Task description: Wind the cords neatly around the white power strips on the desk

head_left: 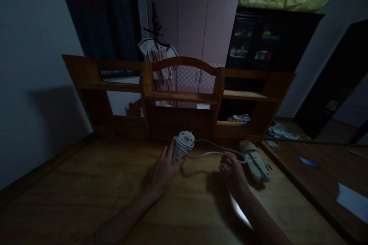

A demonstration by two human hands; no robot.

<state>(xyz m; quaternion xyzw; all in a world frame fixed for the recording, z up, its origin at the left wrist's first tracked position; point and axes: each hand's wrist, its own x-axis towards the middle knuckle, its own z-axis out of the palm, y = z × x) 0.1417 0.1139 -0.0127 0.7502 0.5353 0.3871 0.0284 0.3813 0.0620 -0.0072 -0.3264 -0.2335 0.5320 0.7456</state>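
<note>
1. Head view: the biggest thing by you is the wooden table top [100, 187]. The room is dim, so move slowly and look well at your fingers.
2. Next is the wooden shelf [181, 97] at the back of the table. The gadget is near it, so take care not to bump it.
3. Your left hand [166, 166] is curled round the white gadget, with the thumb on the near side. A firm, soft hold should stop it from turning.
4. Your right hand [231, 168] has its fingers bent in, and they look to be pinching the cord. Pull gently, since a hard tug could make a knot.
5. A long pale thing [254, 160] lies on the table just to the right of your right hand. Leave room so the loop does not catch on it.
6. The white gadget [177, 155] is in your left hand, over the middle of the table. It leans a bit, and its label faces you. I cannot tell if its low end touches the wood.
7. The thinnest thing is the white cord [208, 153]. Some is wound round the gadget's top part, and a loose loop goes to your right hand. Smooth out any twists first.
</note>
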